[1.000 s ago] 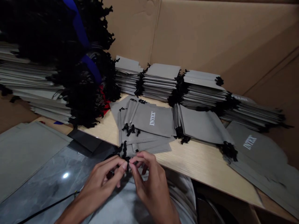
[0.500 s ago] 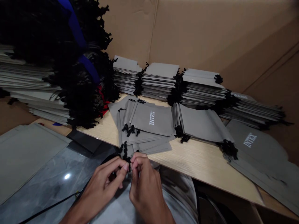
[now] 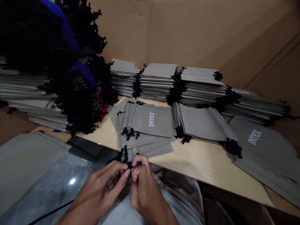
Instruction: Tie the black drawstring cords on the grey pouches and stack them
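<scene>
Since a second ago, the fingers of the right hand (image 3: 145,187) have curled inward, bringing it into a tighter bunch beside the left hand (image 3: 103,187). Between their fingertips is a small length of black cord (image 3: 129,165), just off the near edge of the counter (image 3: 206,165); each hand pinches at it, thumb and forefinger drawn together, the tips nearly meeting. Directly beyond, overlapping grey bags (image 3: 161,122) lie fanned on the counter, their lowest corded corners reaching its near edge. To their right, almost touching, sits a low stack of grey bags (image 3: 201,123), then a larger grey pile (image 3: 264,150) at the right end, overhanging the front edge. Between these and the hands, a strip of pale wood runs along the front, widening rightward. Four taller stacks (image 3: 158,79) line the back, close before a cardboard wall (image 3: 192,34). On the left, a high heap of black cords (image 3: 77,84) rises, leaving a narrow wedge of bare wood beside the fanned bags.
</scene>
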Tool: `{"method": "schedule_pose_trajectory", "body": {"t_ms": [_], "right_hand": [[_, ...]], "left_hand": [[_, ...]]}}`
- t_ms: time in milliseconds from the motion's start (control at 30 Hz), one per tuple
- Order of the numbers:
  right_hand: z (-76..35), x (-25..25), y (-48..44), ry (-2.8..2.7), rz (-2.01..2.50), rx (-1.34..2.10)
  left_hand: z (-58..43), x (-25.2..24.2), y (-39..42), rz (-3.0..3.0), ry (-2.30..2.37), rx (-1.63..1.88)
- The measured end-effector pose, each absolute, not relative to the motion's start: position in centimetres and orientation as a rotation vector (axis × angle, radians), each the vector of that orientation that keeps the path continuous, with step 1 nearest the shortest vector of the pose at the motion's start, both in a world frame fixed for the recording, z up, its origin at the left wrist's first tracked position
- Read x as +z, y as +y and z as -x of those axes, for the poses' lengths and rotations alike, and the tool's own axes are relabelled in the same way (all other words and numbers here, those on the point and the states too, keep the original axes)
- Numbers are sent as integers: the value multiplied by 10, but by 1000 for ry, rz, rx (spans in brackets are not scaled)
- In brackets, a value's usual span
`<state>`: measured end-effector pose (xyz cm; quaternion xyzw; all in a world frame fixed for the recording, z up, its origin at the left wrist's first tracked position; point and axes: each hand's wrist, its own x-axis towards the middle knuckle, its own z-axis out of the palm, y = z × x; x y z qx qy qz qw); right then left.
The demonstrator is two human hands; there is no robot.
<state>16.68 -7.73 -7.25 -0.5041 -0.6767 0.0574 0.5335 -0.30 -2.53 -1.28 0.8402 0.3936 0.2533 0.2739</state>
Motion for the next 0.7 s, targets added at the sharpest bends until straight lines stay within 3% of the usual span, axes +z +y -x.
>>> {"method": "schedule_pose_trajectory", "body": {"t_ms": [200, 400, 700], "right_hand": [[-179, -69, -74, -1762, 1251, -88], [-190, -62, -68, -1930, 1215, -253], [-196, -39, -53, -2142, 1065, -442]], "left_hand": [[3, 3, -31, -2179, 1274, 793], [0, 4, -11, -2164, 1227, 583], [3, 48, 16, -2039, 1070, 420]]}}
